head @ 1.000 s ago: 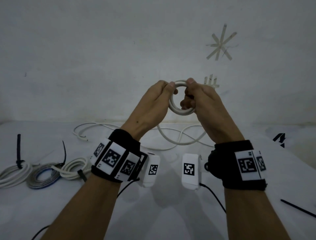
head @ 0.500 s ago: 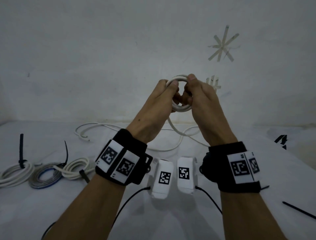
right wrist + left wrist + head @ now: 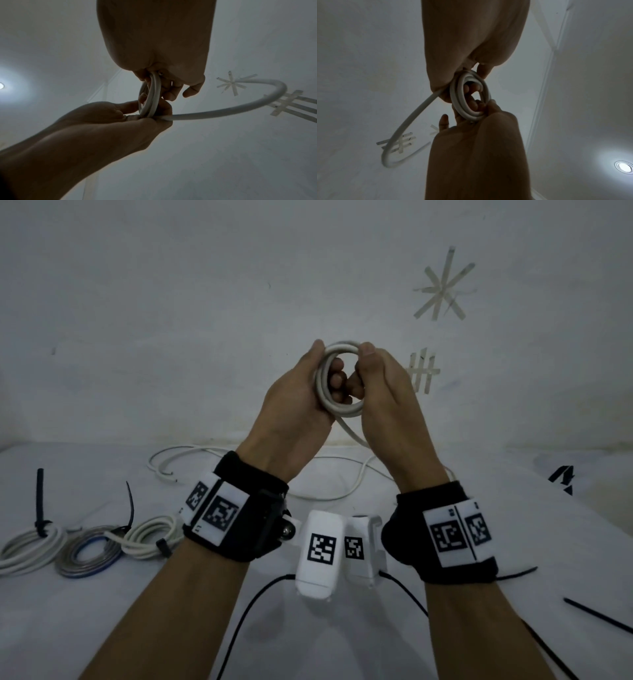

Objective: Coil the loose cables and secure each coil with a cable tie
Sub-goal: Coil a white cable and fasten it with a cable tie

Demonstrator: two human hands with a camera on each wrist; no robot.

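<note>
Both hands grip one small white cable coil (image 3: 342,378) raised above the table (image 3: 513,542): left hand (image 3: 294,402) curled round its left side, right hand (image 3: 387,392) pinching its right; loose cable tail (image 3: 329,494) trails down onto the table.

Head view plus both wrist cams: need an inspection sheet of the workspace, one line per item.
Surface: white tabletop, dimly lit.
Job's things: white cable coil held up in the air; its loose tail trails down onto the tabletop. Three tied coils lie at the left, each with a black tie.
Clutter: spare black cable tie at the right edge; a dark object at far right, cannot tell what.
Grippers: left hand and right hand both grip the coil, fingers through the loop.
Cables: black wrist-camera leads run off the wrist units.
Surroundings: white wall with tape marks; ceiling light.
</note>
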